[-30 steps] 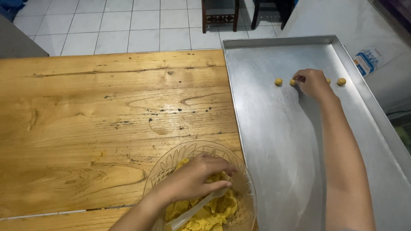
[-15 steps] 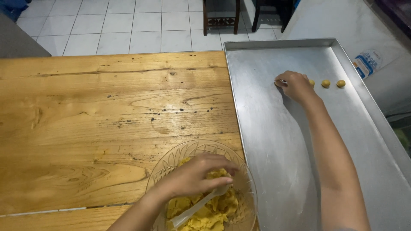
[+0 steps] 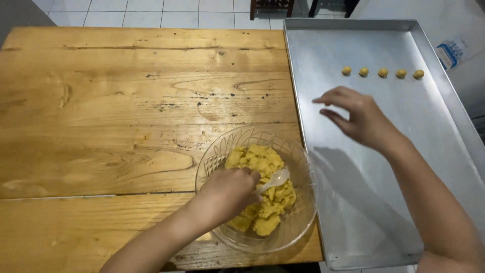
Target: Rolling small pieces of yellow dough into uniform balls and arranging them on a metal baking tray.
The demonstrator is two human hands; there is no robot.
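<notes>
Surface: wooden table [image 3: 126, 116], knotty planks, pale tiled floor beyond the far edge.
Head view, bowl: clear glass bowl [image 3: 257, 189] at the near edge of the table, touching the tray's left rim, or nearly so.
Dough: yellow dough [image 3: 260, 174] heaped in the bowl, lumpy and crumbly-looking; I'd judge it soft, light, a bit sticky, easy to squash. Best pinched off in small bits from the top of the heap.
Left hand: my left hand [image 3: 230, 194] is inside the bowl, fingers curled round a white plastic spoon [image 3: 273, 179] that lies on the dough.
Right hand: my right hand [image 3: 358, 119] hangs over the metal tray [image 3: 353, 212], fingers spread and empty, touching nothing as far as I can tell.
Tray: large, shallow, silver, to the right of the table.
Dough balls: five small dough balls [image 3: 383, 72] in one row across the tray's far end, each apart from the next; likely fragile, so lift with fingertips from the sides.
Package: white packet with a blue label [image 3: 452, 53] just beyond the tray's right rim, print too small to make out.
Background: dark chair legs [image 3: 273, 6] at the top.
</notes>
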